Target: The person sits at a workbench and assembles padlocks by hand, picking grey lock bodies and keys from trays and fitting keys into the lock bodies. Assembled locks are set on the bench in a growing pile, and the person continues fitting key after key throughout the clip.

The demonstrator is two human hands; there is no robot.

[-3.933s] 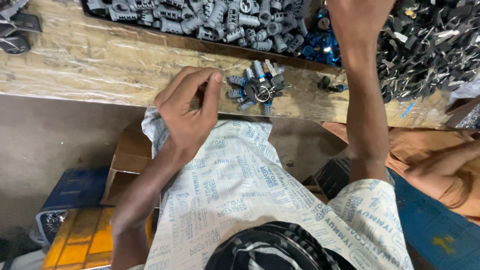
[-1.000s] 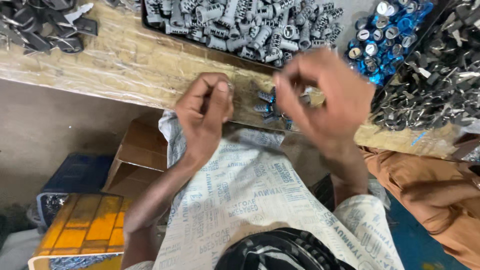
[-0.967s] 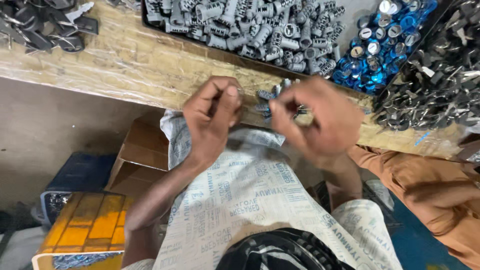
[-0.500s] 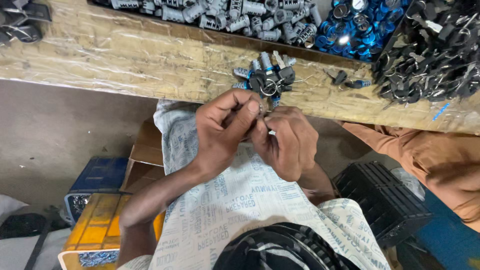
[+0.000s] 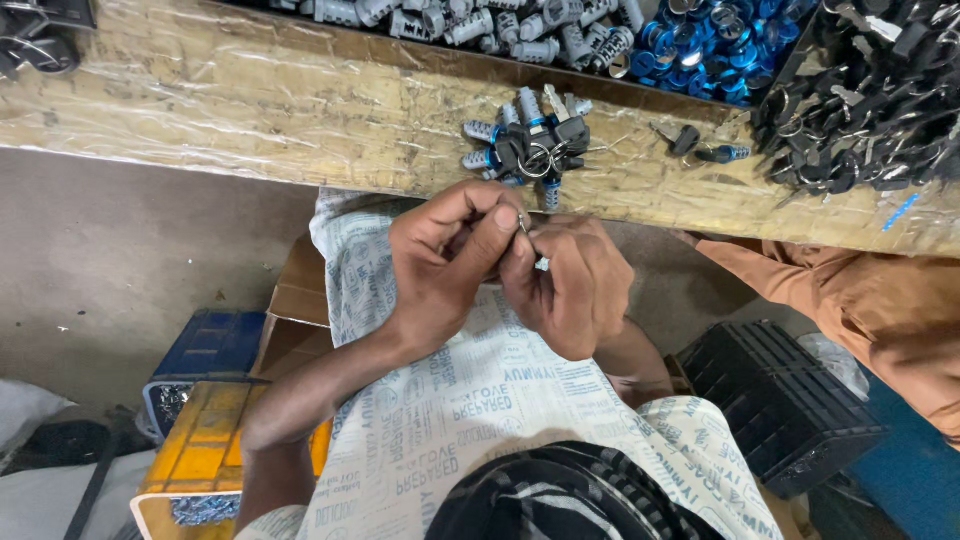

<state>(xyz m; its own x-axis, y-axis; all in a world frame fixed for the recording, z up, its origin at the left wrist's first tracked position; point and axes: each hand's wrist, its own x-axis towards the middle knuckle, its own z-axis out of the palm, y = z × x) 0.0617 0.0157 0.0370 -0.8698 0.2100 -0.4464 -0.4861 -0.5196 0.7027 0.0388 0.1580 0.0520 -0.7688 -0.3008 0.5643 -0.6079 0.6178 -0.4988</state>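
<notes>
Plastic film covers the wooden worktop (image 5: 250,100) that runs across the top of the view, with bare grey floor below its near edge. At far left on the floor stand a yellow crate (image 5: 215,450) and, just behind it, a blue crate (image 5: 210,345), beside a brown cardboard box (image 5: 295,300). Over a printed white cloth (image 5: 470,400) across the lap, the left hand (image 5: 440,265) has thumb and fingers (image 5: 500,225) pinched shut on a small metal part (image 5: 527,228), most of it hidden. Touching it fingertip to fingertip, the right hand (image 5: 570,285) is curled closed and grips the same part from the other side, a bright bit showing at its thumb. Just beyond the hands, on the worktop's near edge, lies a cluster of small lock cylinders with keys on rings (image 5: 530,150). Farther back sits a row of grey lock cylinders (image 5: 500,20), then blue round caps (image 5: 700,45), then a heap of black keys (image 5: 870,95). An orange sleeve (image 5: 860,300) of another person shows at right, above a black crate (image 5: 780,400).
</notes>
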